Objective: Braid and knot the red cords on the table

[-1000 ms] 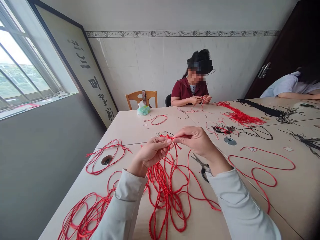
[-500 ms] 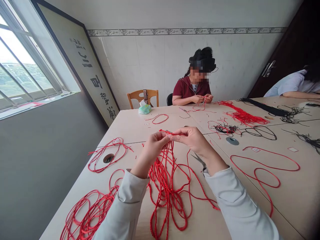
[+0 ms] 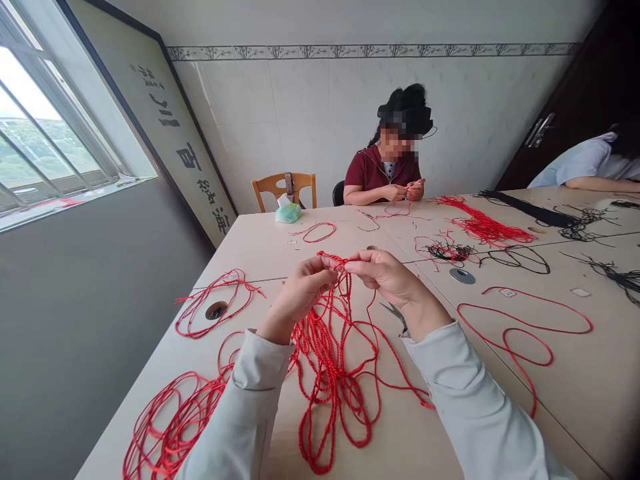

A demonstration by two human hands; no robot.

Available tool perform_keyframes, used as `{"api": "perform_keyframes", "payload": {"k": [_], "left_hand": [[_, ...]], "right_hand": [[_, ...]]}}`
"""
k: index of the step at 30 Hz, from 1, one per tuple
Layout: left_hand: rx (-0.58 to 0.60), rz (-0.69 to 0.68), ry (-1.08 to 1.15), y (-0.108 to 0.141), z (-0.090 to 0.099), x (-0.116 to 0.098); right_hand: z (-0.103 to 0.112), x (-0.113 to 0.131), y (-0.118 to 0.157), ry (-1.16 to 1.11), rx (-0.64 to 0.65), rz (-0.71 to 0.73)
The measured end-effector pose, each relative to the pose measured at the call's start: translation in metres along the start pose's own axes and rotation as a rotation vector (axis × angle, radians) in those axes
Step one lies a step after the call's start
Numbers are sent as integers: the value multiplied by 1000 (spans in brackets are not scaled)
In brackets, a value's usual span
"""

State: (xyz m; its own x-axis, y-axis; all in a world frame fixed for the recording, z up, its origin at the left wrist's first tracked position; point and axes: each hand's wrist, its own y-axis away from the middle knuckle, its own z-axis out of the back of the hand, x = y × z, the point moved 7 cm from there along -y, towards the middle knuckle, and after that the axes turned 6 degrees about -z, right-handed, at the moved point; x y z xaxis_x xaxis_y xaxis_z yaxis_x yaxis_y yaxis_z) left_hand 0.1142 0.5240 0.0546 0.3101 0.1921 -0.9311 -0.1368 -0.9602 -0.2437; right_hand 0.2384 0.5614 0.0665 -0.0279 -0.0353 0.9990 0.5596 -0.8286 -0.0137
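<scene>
Both my hands meet above the middle of the table, pinching red cord. My left hand grips the cord between thumb and fingers on the left. Close beside it, my right hand pinches the same cord, thumb uppermost. Between the fingertips a small knotted part shows, its detail too fine to make out. Below hangs a bundle of twisted red cord, its loops spreading over the table towards me. Partly hidden by my right wrist lie scissors with the blades apart.
Loose red cord coils lie at the front left, and a smaller coil rings a table hole. Black cords and a metal disc lie to the right. Across the table a person handles red cord; a tissue pack stands near a chair.
My fingertips have parted slightly, and the knotted cord between them now shows more. The left fingers have curled in more. The whole view has shifted a little.
</scene>
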Motion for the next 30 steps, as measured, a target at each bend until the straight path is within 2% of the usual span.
{"api": "perform_keyframes", "payload": {"k": [3,8,14,18,25,30], "left_hand": [[-20,-81,-105,-2,2,-3],[-11,-179,-144,-5,2,-8],[4,-215,-100,-5,2,-10],[-40,-240,-80,-5,3,-12],[-126,-297,-35,-4,1,-13],[-214,-291,9,-3,4,-10]], "right_hand": [[-5,-6,-2,-126,77,-44],[-8,-10,-5,-240,76,-61],[-10,-6,-4,-283,85,-33],[-12,-5,-3,-288,80,-15],[-16,-3,-3,-312,10,-9],[-15,4,0,-233,-166,56]]}}
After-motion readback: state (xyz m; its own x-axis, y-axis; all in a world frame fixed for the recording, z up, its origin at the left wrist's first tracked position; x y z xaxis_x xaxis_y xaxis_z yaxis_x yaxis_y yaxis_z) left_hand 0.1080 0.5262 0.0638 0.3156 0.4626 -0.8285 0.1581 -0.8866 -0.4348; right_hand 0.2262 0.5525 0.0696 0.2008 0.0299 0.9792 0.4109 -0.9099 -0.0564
